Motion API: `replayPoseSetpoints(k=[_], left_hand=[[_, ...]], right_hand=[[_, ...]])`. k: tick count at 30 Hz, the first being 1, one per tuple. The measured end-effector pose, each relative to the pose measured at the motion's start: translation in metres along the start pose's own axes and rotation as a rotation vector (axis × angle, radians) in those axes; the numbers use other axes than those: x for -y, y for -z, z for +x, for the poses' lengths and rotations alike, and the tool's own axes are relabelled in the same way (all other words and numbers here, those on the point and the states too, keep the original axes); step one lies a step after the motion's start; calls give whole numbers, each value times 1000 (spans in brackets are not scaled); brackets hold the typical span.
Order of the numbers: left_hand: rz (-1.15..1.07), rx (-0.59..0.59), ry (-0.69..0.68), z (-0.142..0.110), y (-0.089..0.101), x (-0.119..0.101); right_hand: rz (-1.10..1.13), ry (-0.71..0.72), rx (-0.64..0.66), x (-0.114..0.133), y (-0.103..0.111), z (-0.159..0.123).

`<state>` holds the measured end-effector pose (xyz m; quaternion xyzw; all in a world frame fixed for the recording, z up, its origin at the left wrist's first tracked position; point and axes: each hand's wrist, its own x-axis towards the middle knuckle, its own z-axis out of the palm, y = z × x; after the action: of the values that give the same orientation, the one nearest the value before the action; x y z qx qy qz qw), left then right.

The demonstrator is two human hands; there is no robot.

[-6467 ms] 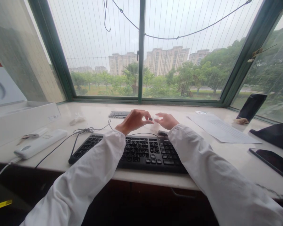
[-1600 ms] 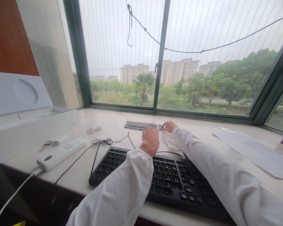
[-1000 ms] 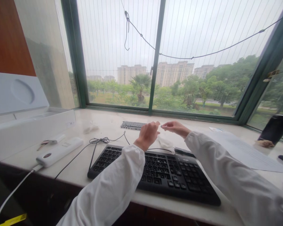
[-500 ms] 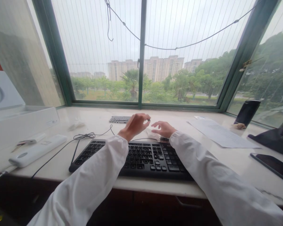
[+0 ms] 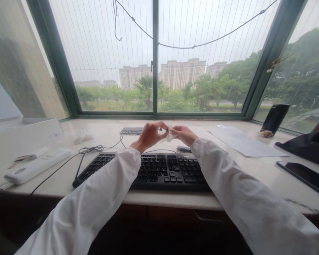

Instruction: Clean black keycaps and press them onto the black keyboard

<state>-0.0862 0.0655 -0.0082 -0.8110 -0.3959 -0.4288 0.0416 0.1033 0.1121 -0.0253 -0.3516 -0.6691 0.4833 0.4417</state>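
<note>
My left hand (image 5: 150, 136) is raised above the back of a black keyboard (image 5: 155, 169) and pinches a small black keycap (image 5: 167, 130) between thumb and finger. Against it, my right hand (image 5: 184, 134) holds a crumpled white tissue (image 5: 170, 134), its fingers closed and meeting the left fingertips. Many key places on the keyboard look like bare dark sockets, while the right-hand part carries caps. Behind my left hand, rows of loose black keycaps (image 5: 131, 131) lie on the white sill. A small dark tool (image 5: 184, 148) rests under my right hand, behind the keyboard.
At left are a white power strip (image 5: 38, 166), a bundled black cable (image 5: 91, 148) and an open white box (image 5: 39, 132). Paper sheets (image 5: 247, 141), a phone (image 5: 305, 177) and a dark upright object (image 5: 275, 118) stand or lie at right. A window borders the back.
My right hand has picked up the tissue from behind the keyboard and brought it to the keycap in my left hand. The view has shifted slightly.
</note>
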Motion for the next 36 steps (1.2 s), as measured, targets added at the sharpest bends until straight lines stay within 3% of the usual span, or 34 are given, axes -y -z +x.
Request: replayPoseSetpoints(k=[5, 12, 18, 22, 25, 29, 36], left_hand=[[-41, -55, 65, -1, 0, -6], [-87, -74, 49, -2, -6, -1], [-107, -92, 14, -2, -11, 5], [-133, -125, 34, -1, -7, 0], [-211, -112, 72, -1, -3, -6], [-316, -71, 136, -1, -1, -10], [-154, -121, 78, -1, -2, -9]], right_hand=[[75, 61, 62, 5, -10, -5], [128, -18, -67, 4, -4, -4], [-100, 2, -48, 9, -2, -5], [54, -94, -84, 11, 0, -4], [206, -109, -29, 10, 1, -3], [290, -17, 113, 7, -1, -4], [161, 9, 199, 11, 0, -6]])
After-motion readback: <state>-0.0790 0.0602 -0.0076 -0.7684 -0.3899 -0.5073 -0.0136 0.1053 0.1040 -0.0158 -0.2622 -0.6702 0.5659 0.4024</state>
